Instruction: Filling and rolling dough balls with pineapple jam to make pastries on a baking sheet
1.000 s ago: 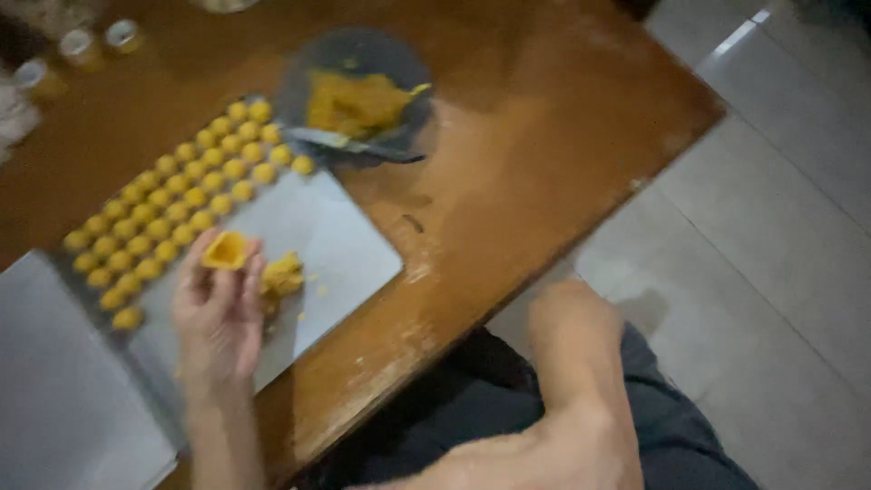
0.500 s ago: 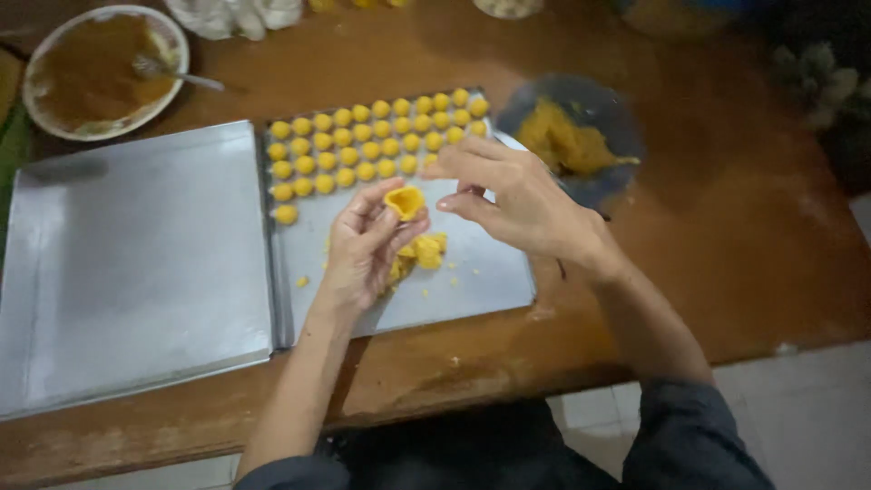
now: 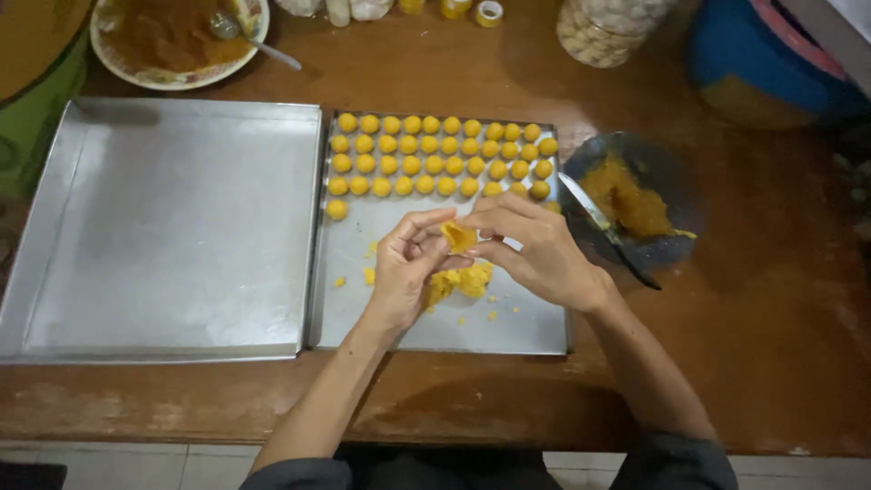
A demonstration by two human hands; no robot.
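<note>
Head view: my left hand [image 3: 406,268] and right hand [image 3: 535,247] pinch a flattened yellow dough piece [image 3: 458,237], cupped face up, no clear long axis, above the right baking tray's [image 3: 535,327] middle, on a brown wooden table [image 3: 780,363].

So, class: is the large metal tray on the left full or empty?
Empty. The large left tray shows only bare metal, while the smaller tray beside it holds rows of yellow dough balls and loose dough.
</note>
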